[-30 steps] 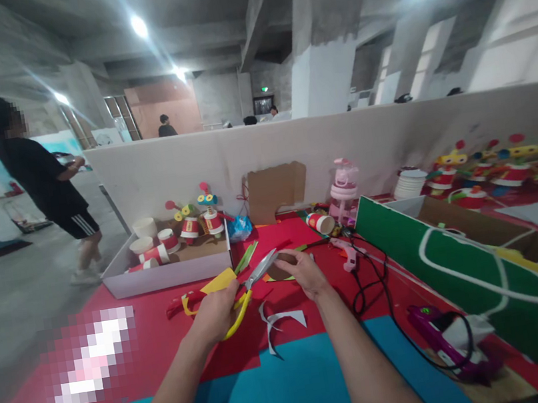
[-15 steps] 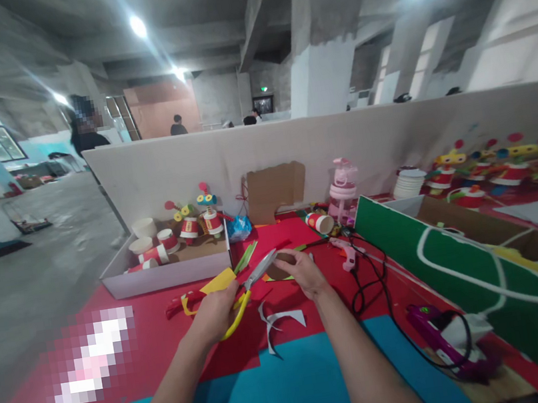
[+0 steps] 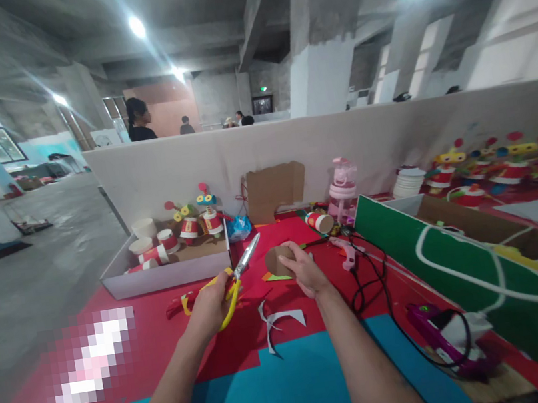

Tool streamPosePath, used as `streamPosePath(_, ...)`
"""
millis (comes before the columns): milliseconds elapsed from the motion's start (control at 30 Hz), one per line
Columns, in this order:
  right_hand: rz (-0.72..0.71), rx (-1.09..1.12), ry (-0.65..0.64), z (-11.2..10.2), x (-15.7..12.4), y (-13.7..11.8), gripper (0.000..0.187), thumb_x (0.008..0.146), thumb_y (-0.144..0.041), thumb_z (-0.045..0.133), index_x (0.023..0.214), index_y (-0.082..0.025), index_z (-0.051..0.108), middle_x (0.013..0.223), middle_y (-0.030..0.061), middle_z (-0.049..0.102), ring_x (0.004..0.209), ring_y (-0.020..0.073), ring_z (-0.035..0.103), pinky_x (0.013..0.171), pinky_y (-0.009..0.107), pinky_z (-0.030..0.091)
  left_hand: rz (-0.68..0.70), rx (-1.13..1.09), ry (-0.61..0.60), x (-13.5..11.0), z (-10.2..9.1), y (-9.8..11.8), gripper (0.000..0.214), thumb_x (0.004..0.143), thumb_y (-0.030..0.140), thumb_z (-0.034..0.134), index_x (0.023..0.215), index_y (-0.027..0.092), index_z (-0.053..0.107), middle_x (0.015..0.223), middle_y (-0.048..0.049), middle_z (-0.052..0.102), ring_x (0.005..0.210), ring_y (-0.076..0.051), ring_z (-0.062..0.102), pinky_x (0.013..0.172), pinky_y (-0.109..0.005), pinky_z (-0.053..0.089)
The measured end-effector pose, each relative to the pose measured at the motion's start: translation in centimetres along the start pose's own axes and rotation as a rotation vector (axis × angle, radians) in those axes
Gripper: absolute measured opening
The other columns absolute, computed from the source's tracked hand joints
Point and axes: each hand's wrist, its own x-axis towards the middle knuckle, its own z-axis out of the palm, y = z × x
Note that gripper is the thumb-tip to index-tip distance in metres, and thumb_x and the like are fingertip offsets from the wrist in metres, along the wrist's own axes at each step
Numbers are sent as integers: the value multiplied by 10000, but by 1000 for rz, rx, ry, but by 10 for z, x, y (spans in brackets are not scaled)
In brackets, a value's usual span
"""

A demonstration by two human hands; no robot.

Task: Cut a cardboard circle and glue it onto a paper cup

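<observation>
My left hand [image 3: 209, 304] grips a pair of yellow-handled scissors [image 3: 245, 257], their metal blades together and pointing up and away. In my right hand [image 3: 306, 273] is a round piece of brown cardboard [image 3: 278, 262], pinched at its right edge between thumb and fingers. The blades are apart from the disc, to its left. Beneath the disc lie green and orange paper pieces [image 3: 276, 277]. Curved white paper offcuts [image 3: 281, 321] rest on the red table covering between my forearms.
A white box [image 3: 169, 277] with paper cups and cup figures stands at left. To the right are a pink glue gun [image 3: 347, 252] with a black cord, a purple device [image 3: 446, 343] and a green-sided box [image 3: 442, 276]. Blue sheets [image 3: 296, 386] lie in front, and a white partition [image 3: 261, 149] stands behind.
The scissors have moved left and away from the cardboard disc, with their blades turned more upright. The disc now shows more of its face. Behind the partition, a person has moved right.
</observation>
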Motion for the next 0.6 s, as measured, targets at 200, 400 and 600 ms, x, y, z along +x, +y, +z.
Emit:
streamPosePath(200,-42,-90,-55,3,0,-2,253,649,-354,726,832,-194,655,785,-2,662,776,173,586,716,277,470,-34,85,-53,0,-2,3,230,955,364,388,1122,211,425,908,-116,700,898,-294,681,655,-286,383)
streamPosePath(400,-44,-128,-10,0,3,-2,272,630,-349,718,848,-185,708,803,19,703,777,195,612,761,324,478,54,89,-102,-4,0,4,233,961,397,362,1078,209,435,926,-121,691,882,-289,679,643,-287,380)
streamPosePath(600,-50,-176,-81,-4,3,-2,254,673,-332,680,893,-210,719,860,21,723,837,207,631,782,326,476,97,102,-174,-4,-4,6,242,934,346,410,1128,205,444,962,-122,689,885,-284,670,640,-290,378)
